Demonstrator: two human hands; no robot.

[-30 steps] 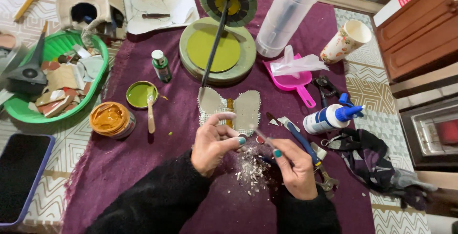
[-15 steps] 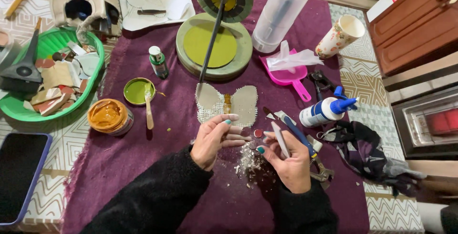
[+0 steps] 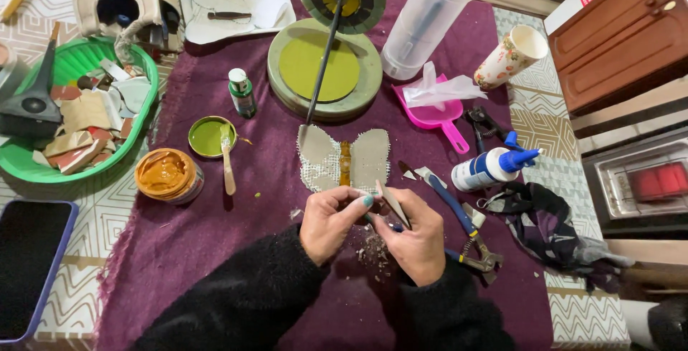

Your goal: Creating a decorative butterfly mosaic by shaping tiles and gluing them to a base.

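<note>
- Left hand (image 3: 331,220) seen near the table's front edge, fingers curled, a small piece pinched at thumb and fingertips; piece itself too small to make out.
- Right hand (image 3: 416,235) touching the left one, closed round a thin flat tool (image 3: 393,203) w/ its tip pointing up-left toward the left fingertips.
- Pale crumbs (image 3: 373,251) scattered on the purple cloth (image 3: 215,251) directly under both hands.
- Blue-handled nippers (image 3: 459,222) lying just right of the right hand, jaws toward the front-right.
- Dark rag (image 3: 545,226) bunched at the cloth's right edge.
- Phone (image 3: 29,265) lying flat at the table's front-left corner, off the cloth.
- Butterfly cutout (image 3: 344,159) on mesh placed just beyond the hands, mid-cloth.
- Glue bottle (image 3: 491,168) w/ blue cap laid on its side, right of the butterfly.
- Jar of ochre paint (image 3: 168,175) and green lid (image 3: 209,136) w/ a wooden stick across it found left of the butterfly.
- Small green paint bottle (image 3: 241,93) standing upright beyond the lid.
- Green basin (image 3: 79,61) of tile scraps set at the left edge.
- Pink scoop (image 3: 433,111) and round green plate (image 3: 326,68) placed further back; paper cup (image 3: 510,56) tipped near the back-right corner.
</note>
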